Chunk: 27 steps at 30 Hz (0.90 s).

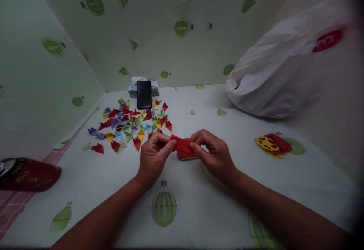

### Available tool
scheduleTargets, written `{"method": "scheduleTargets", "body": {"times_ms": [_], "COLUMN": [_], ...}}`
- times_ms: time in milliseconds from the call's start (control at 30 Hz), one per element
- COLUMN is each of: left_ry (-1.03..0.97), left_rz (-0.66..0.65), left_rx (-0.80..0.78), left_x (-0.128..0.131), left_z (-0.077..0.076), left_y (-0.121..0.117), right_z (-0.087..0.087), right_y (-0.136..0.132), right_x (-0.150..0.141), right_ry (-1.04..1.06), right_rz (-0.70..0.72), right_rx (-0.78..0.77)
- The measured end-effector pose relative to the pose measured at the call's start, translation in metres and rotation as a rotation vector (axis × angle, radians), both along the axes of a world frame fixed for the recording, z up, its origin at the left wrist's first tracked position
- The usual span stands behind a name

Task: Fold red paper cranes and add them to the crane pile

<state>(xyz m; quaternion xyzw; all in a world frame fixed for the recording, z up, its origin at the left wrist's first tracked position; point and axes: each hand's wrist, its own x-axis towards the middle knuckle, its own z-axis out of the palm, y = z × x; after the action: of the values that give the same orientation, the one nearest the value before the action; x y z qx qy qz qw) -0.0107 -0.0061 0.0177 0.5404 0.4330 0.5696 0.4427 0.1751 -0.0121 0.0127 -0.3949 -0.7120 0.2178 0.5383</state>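
A piece of red paper (pixel 183 146) is stretched between my two hands above the table. My left hand (pixel 155 155) pinches its left end between thumb and fingers. At the right end, my right hand (pixel 213 153) grips it the same way. Just below the red paper lies a small stack of coloured paper (pixel 187 158), mostly hidden, with a yellow edge showing. Many small folded paper pieces (pixel 125 128) in red, yellow, purple, green and blue are spread to the left, the closest ones near my left fingers.
A black phone (pixel 144 95) leans on a tissue box (pixel 154 87) behind the folded pieces. To the left stands a dark red can (pixel 31 175). A bulging white plastic bag (pixel 273 68) fills the back right, with yellow and red cut-out shapes (pixel 271 144) in front of it.
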Motion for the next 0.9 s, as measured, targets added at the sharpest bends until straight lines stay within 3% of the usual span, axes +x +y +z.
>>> {"method": "scheduleTargets", "body": {"times_ms": [200,467,900], "left_ry": [0.045,0.056,0.058], "left_rz": [0.004,0.024,0.012], "left_rx": [0.054,0.072,0.097], "left_x": [-0.0006,-0.0016,0.0003], "left_z": [-0.0002,-0.0039,0.0041], "left_y": [0.0000,0.0000,0.0008], "right_z": [0.0022,0.0036,0.0016], "right_y": [0.0001,-0.0054,-0.0033], "right_x": [0.0000,-0.0017,-0.0012], "right_ry": [0.074,-0.029,-0.070], "right_rz": [0.046,-0.007,-0.010], "right_rx": [-0.136,0.033,0.043]}}
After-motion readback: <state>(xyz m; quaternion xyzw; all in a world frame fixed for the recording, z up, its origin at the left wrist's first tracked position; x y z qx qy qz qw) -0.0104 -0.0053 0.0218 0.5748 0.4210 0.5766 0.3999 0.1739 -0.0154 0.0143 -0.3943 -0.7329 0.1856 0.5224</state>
